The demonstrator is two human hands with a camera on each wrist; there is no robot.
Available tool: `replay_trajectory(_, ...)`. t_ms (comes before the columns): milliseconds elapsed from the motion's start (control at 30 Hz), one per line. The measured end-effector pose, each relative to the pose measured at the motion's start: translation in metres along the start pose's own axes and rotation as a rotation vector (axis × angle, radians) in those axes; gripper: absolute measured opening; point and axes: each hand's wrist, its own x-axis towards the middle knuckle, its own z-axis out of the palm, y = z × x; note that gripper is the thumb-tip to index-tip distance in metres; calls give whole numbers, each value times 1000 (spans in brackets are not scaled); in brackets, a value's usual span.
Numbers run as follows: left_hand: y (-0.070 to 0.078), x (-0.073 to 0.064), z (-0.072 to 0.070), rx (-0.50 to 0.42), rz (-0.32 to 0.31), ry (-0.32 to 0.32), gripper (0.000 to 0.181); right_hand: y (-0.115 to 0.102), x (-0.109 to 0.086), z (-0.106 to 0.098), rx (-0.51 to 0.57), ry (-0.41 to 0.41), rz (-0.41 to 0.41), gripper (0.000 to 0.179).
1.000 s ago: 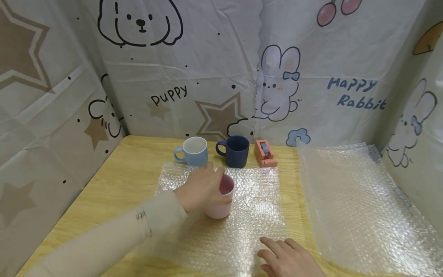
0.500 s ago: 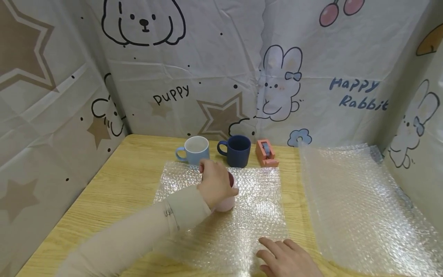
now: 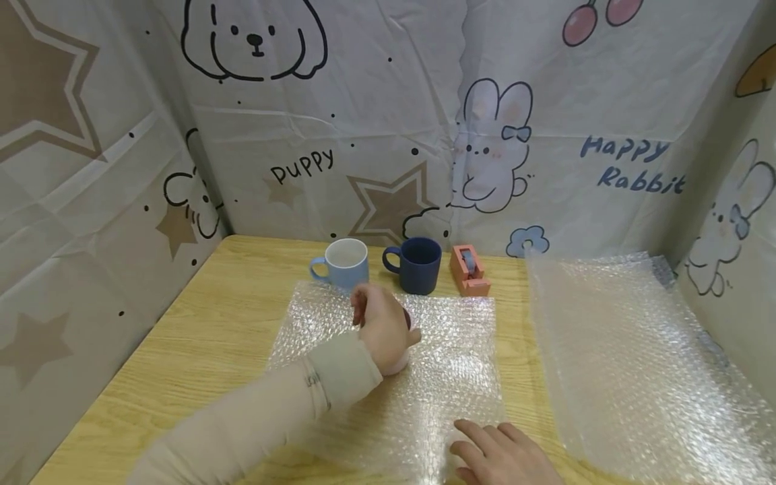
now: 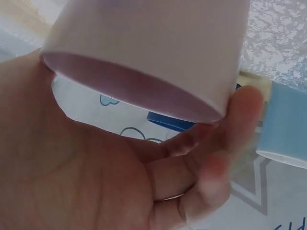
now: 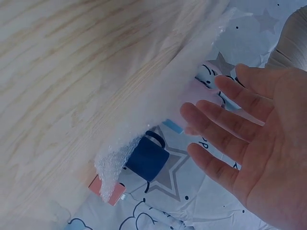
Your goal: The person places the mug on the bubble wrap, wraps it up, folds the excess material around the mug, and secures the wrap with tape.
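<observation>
A pale pink cup (image 4: 153, 43) with a darker pink inside stands on a sheet of bubble wrap (image 3: 451, 364). My left hand (image 3: 386, 331) grips it from above across the rim, thumb on one side and fingertips on the other. In the head view that hand hides most of the cup, and no handle shows. At the front edge of the same sheet is my right hand (image 3: 506, 455), holding nothing. Its fingers (image 5: 216, 134) are spread and relaxed in the right wrist view.
Behind the sheet stand a light blue mug (image 3: 347, 268), a dark blue mug (image 3: 421, 268) and an orange tape dispenser (image 3: 469, 271). More bubble wrap (image 3: 630, 364) lies on the right of the wooden table (image 3: 200, 323). Printed cloth (image 3: 376, 114) surrounds the table.
My left hand has moved a little to the right with the pink cup, and its wrist has turned over the rim. The right hand has stayed nearly still.
</observation>
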Motion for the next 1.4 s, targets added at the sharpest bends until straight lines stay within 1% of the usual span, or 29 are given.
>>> replay_trajectory(100, 1, -1, 3, -28, 1, 51, 92, 1, -1, 0, -7, 0, -1, 29)
replay_trajectory(133, 0, -2, 4, -53, 6, 76, 93, 1, -1, 0, -11, 7, -4, 29)
replay_trajectory(200, -2, -4, 7, -100, 24, 126, 95, 2, -1, 0, -22, 23, -13, 21)
replay_trajectory(233, -4, -5, 8, -124, 33, 155, 96, 3, -1, 0, -27, 27, -15, 20)
replay_trajectory(333, -13, -11, 13, -234, 51, 252, 92, 5, -2, -2, -30, 20, -6, 20)
replay_trajectory(433, -25, -21, 20, -356, 63, 369, 79, 8, -3, -5, -35, 22, -5, 23)
replay_trajectory(500, -35, -29, 27, -463, 78, 465, 68, 13, -2, -9, -46, 44, -10, 32)
replay_trajectory(567, -43, -37, 37, -560, 98, 555, 58, 20, 1, -16, -57, 60, -15, 47)
replay_trajectory(667, -52, -48, 56, -689, 126, 658, 47, 33, 9, -32, -59, 27, -5, 53)
replay_trajectory(700, -55, -51, 63, -719, 131, 673, 46, 38, 12, -37, -61, 11, 0, 54)
replay_trajectory(733, -57, -54, 69, -743, 136, 681, 46, 42, 16, -43, -64, 0, 0, 50)
replay_trajectory(800, -62, -61, 80, -781, 141, 681, 45, 52, 22, -50, -74, -10, -5, 48)
replay_trajectory(867, -68, -67, 91, -809, 138, 664, 45, 62, 29, -54, -94, -2, -18, 36)
replay_trajectory(933, -74, -72, 102, -834, 128, 636, 44, 72, 35, -57, -89, -19, -26, 18)
replay_trajectory(967, -77, -75, 108, -850, 119, 622, 44, 77, 38, -57, -85, -32, -27, 14)
replay_trajectory(1000, -80, -77, 114, -869, 106, 606, 43, 82, 41, -57, -81, -51, -27, 12)
replay_trajectory(1067, -86, -82, 127, -907, 79, 580, 42, 93, 46, -56, -66, -88, -22, 14)
replay_trajectory(1167, -94, -86, 144, -959, 42, 550, 40, 108, 53, -51, -41, -136, 9, 13)
replay_trajectory(1233, -98, -90, 154, -986, 25, 529, 40, 120, 57, -47, -19, -162, 43, 11)
replay_trajectory(1333, -107, -93, 168, -1021, 3, 494, 40, 139, 63, -36, 23, -183, 108, 9)
replay_trajectory(1400, -115, -95, 178, -1048, -20, 463, 41, 151, 67, -27, 60, -207, 166, 8)
